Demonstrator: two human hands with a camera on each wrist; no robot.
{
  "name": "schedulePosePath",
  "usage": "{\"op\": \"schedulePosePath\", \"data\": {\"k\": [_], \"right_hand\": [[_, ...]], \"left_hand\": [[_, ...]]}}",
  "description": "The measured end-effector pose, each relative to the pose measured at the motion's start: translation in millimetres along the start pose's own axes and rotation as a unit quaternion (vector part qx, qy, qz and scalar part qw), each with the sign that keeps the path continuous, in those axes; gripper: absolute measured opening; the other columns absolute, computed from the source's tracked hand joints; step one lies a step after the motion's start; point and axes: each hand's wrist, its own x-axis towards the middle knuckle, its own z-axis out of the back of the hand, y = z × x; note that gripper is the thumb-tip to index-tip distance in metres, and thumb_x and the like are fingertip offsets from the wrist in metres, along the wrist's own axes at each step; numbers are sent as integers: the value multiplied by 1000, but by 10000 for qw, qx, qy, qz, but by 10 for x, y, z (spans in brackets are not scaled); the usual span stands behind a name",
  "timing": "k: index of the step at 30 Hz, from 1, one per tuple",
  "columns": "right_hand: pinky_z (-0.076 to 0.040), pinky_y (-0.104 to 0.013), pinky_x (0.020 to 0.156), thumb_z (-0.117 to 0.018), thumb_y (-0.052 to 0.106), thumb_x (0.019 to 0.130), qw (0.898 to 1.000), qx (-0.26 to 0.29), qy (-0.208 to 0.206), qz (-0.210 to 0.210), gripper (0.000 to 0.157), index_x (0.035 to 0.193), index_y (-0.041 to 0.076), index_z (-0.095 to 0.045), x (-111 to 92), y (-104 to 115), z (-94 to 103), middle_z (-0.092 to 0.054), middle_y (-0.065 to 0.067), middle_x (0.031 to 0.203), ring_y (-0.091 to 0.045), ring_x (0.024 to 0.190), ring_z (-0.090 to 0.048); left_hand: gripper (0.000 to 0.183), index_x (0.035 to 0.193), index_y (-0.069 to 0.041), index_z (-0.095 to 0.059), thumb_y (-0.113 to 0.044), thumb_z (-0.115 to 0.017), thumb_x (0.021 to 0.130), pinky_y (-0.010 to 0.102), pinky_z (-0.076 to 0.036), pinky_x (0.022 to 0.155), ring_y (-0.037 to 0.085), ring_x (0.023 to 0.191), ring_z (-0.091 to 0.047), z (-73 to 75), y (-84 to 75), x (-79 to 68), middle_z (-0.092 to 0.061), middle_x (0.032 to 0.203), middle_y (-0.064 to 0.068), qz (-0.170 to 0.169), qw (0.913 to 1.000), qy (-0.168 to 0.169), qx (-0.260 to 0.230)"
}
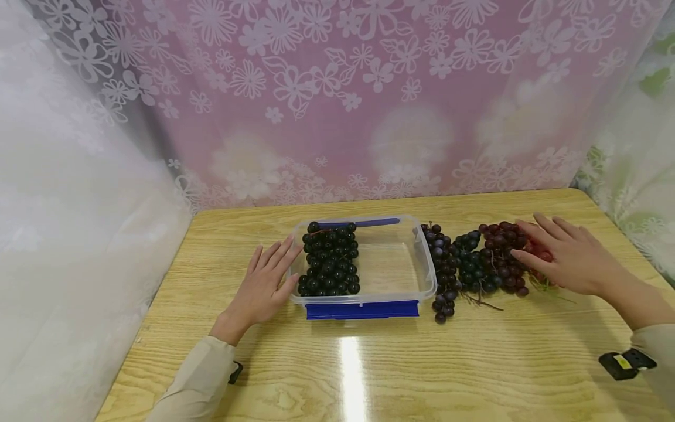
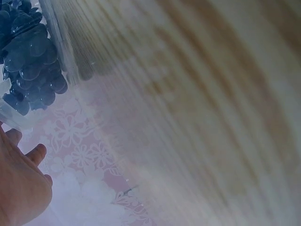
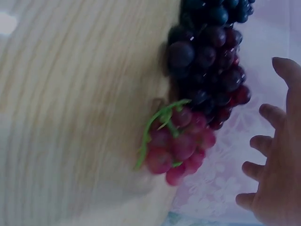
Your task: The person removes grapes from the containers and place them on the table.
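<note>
A clear plastic box (image 1: 387,266) with blue clips holds a bunch of dark green grapes (image 1: 331,261) along its left side. My left hand (image 1: 266,284) rests against the box's left wall, fingers extended. Beside the box's right wall lie a purple-black bunch (image 1: 445,272), a blue-green bunch (image 1: 471,264), a dark red bunch (image 1: 504,249) and a red bunch (image 1: 540,253). Over the red bunch, partly covering it, hovers my right hand (image 1: 575,258) with spread fingers. In the right wrist view, a gap separates that hand (image 3: 277,155) from the red grapes (image 3: 181,146), which have a green stem.
Everything lies on a wood-grain table (image 1: 285,369). A pink floral curtain (image 1: 369,117) hangs behind its back edge, with pale sheeting (image 1: 79,205) at the left. A bare brown stem (image 1: 482,302) sticks out in front of the bunches.
</note>
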Motion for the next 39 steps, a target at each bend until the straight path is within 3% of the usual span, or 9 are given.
{"op": "schedulePosePath", "data": {"k": [1,3,5,10,23,33,39], "right_hand": [[1,-68,105,-35,48,102,9997,82,134,-207,63,156,25,-12,23,39,20,-10,-21,156,-52,136,-10],[5,-71,101,-50,51,95,9916,380,511,-1128,79,156,24,-7,60,148,69,-4,-22,157,-55,134,-10],[8,-70,101,-50,53,95,9904,370,605,-1190,80,156,25,-6,94,203,90,-4,-21,157,-54,135,-8],[12,-67,102,-48,56,94,9914,336,631,-1100,81,156,26,-6,177,343,138,-2,-20,158,-50,138,-4],[2,-65,107,-46,61,93,9960,261,530,-664,78,155,23,-17,525,783,269,-10,-18,157,-45,140,-7],[-7,-62,109,-48,61,92,9996,102,-9,-281,76,153,21,-27,756,1102,348,-17,-16,156,-40,140,-15],[-5,-60,110,-44,64,92,9997,191,43,-148,76,154,24,-25,894,1313,344,-15,-13,158,-37,142,-10]], "left_hand": [[55,153,-20,-27,-43,-31,103,53,-1,113,28,141,-20,1,-1,1,-14,159,1,0,10000,4,6],[55,153,-21,-26,-43,-30,103,53,-1,113,28,141,-20,2,1,0,-14,159,1,6,10000,9,20],[55,153,-21,-26,-44,-30,103,53,-1,113,28,141,-20,5,1,1,-14,159,1,4,10000,12,54],[56,154,-21,-25,-45,-29,103,53,-2,113,29,141,-21,16,2,6,-16,158,2,-30,9998,7,204],[62,154,-17,-25,-50,-28,102,53,-3,113,27,143,-16,114,17,35,-19,158,3,-235,9963,225,796],[66,154,-19,-23,-56,-31,99,54,-5,113,26,144,-12,187,30,70,-18,158,2,-426,9939,270,977],[67,154,-20,-22,-56,-33,99,54,-5,112,26,144,-13,199,39,65,-19,158,2,-402,9940,361,950]]}}
